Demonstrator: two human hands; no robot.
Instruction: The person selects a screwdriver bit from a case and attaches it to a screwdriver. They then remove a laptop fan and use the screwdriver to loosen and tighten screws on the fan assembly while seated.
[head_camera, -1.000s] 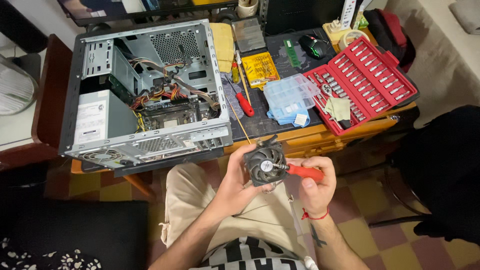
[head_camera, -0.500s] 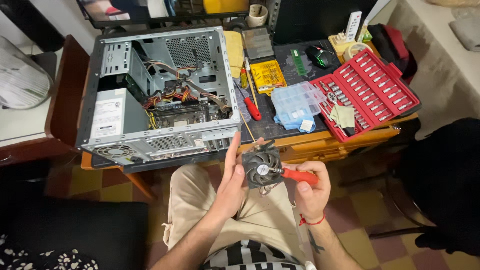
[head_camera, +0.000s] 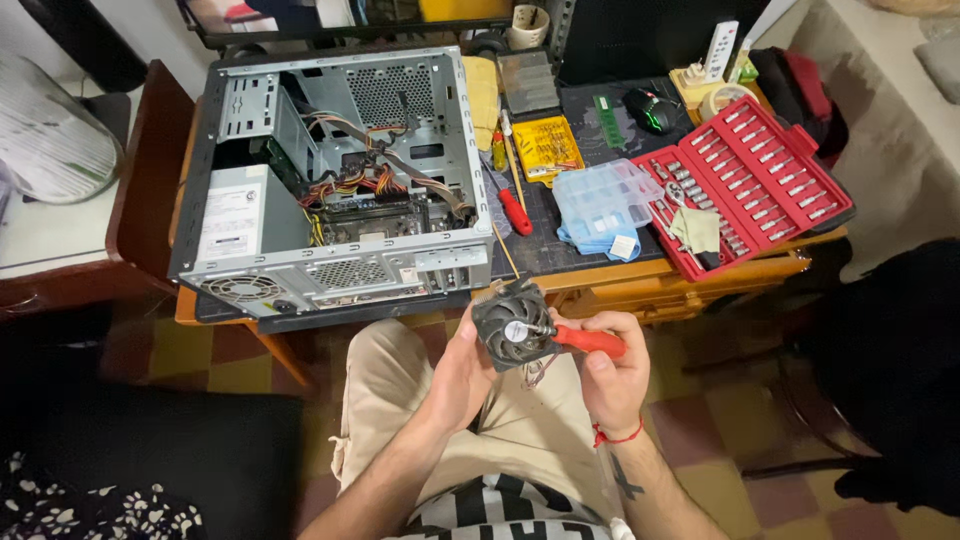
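Over my lap, my left hand (head_camera: 462, 372) holds a round black cooler fan (head_camera: 510, 322) by its left edge, with thin wires hanging below it. My right hand (head_camera: 610, 372) grips a red-handled screwdriver (head_camera: 588, 341) whose tip touches the fan's centre. Both hands sit just below the wooden desk edge (head_camera: 640, 283).
An open grey computer case (head_camera: 330, 180) lies on its side on the desk, cables and board visible. Right of it lie another red screwdriver (head_camera: 515, 210), a yellow bit box (head_camera: 548, 148), a clear parts box (head_camera: 606, 196) and an open red socket set (head_camera: 745, 190). A dark chair (head_camera: 150, 170) stands at left.
The view has shifted slightly, so the desk sits more centred. My hands keep hold of the fan and screwdriver, with the fan turned a little.
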